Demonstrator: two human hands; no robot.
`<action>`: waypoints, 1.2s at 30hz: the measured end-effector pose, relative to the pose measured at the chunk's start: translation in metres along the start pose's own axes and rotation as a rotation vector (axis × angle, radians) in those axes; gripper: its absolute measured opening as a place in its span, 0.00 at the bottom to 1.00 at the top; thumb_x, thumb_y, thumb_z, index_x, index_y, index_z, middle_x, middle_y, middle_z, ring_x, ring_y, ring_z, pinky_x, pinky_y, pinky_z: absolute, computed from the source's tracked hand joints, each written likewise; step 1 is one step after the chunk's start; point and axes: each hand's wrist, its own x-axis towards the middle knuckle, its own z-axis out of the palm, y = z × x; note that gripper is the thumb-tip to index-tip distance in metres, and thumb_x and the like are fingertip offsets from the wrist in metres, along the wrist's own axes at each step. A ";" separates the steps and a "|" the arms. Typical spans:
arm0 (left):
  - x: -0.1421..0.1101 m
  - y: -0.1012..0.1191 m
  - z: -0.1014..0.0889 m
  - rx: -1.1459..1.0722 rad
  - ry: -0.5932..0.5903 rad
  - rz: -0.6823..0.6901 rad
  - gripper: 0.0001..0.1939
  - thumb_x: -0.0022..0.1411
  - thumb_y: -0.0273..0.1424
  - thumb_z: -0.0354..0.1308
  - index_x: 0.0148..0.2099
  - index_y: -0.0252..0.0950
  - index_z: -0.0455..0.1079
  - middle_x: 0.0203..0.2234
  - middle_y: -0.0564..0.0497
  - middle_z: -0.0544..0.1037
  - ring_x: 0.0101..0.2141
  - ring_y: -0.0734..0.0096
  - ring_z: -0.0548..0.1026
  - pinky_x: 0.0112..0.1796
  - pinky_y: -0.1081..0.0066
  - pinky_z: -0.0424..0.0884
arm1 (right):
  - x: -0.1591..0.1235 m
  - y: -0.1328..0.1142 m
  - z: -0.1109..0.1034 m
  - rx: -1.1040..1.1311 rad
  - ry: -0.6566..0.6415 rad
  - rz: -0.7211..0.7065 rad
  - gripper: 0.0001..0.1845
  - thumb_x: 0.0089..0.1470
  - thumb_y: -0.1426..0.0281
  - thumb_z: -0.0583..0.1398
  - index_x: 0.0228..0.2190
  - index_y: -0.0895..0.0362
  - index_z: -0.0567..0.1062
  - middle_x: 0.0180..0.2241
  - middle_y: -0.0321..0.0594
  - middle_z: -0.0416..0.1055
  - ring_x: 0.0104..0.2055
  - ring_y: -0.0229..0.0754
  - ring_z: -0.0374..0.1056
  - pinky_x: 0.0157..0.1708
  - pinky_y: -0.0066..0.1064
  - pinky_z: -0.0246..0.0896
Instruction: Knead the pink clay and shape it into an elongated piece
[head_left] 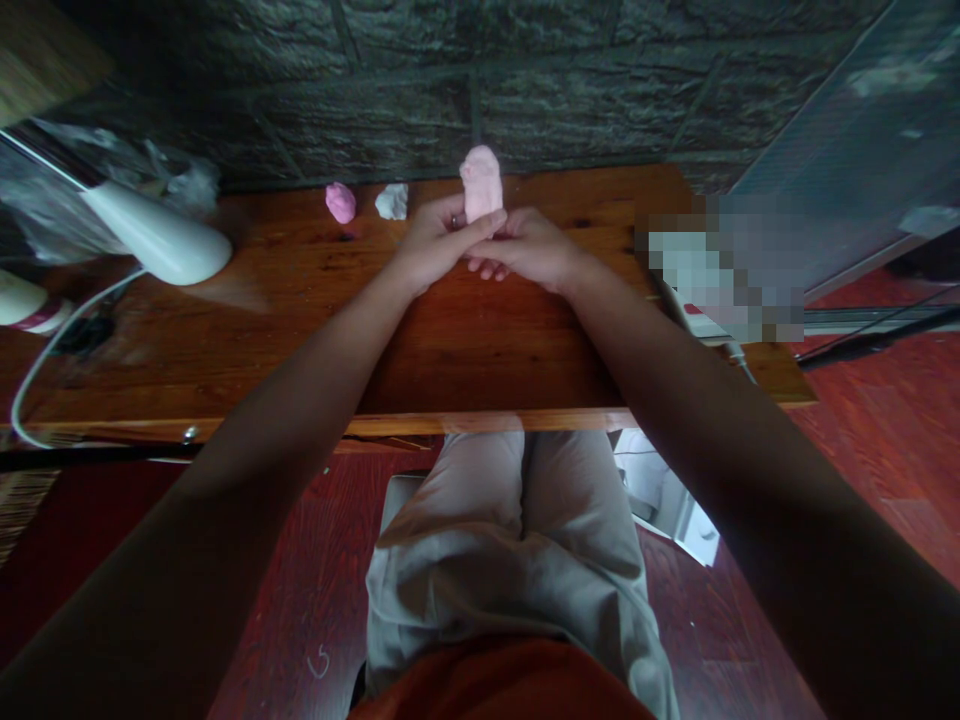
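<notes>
A flattened, elongated piece of pale pink modelling clay (482, 180) stands up between my two hands above the wooden table. My left hand (442, 240) grips its lower end from the left, the thumb lying across the front. From the right, my right hand (532, 245) closes on the same end, its thumb crossing near the left one and some fingertips showing below. The clay's lower end is hidden by the thumbs. Left of my hands, a white clay lump (392, 202) and a brighter pink clay lump (340, 202) rest near the wall.
A white lamp (161, 235) with a cable stands on the left of the wooden table (495, 360), before crumpled clear plastic (67, 190). A blurred-out white object (705, 285) lies at the right end. The dark stone wall (405, 110) borders the table's back.
</notes>
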 end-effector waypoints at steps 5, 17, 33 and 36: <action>-0.001 0.002 0.002 0.009 -0.007 0.005 0.15 0.60 0.49 0.64 0.33 0.43 0.76 0.24 0.51 0.81 0.29 0.63 0.81 0.28 0.65 0.74 | -0.001 -0.001 0.002 -0.024 0.015 -0.006 0.09 0.58 0.72 0.66 0.26 0.57 0.75 0.23 0.35 0.76 0.23 0.33 0.70 0.24 0.22 0.65; 0.000 0.005 0.002 0.028 0.014 0.009 0.13 0.61 0.45 0.64 0.31 0.43 0.74 0.21 0.52 0.78 0.27 0.65 0.79 0.25 0.68 0.70 | 0.008 0.012 0.003 -0.049 -0.003 -0.084 0.08 0.62 0.71 0.64 0.31 0.60 0.76 0.24 0.37 0.77 0.24 0.32 0.70 0.21 0.19 0.64; 0.003 0.001 0.004 0.073 0.133 0.082 0.19 0.61 0.51 0.62 0.28 0.44 0.73 0.19 0.54 0.77 0.27 0.69 0.74 0.24 0.67 0.65 | 0.009 0.010 0.004 -0.002 0.028 -0.057 0.09 0.62 0.68 0.65 0.33 0.60 0.73 0.26 0.36 0.77 0.23 0.31 0.70 0.21 0.18 0.62; 0.005 0.001 0.003 0.075 0.161 0.086 0.16 0.60 0.50 0.63 0.30 0.45 0.73 0.19 0.55 0.76 0.30 0.66 0.75 0.26 0.65 0.66 | 0.008 0.010 0.004 0.007 0.038 -0.057 0.10 0.62 0.67 0.65 0.33 0.59 0.73 0.26 0.35 0.76 0.23 0.31 0.69 0.20 0.18 0.61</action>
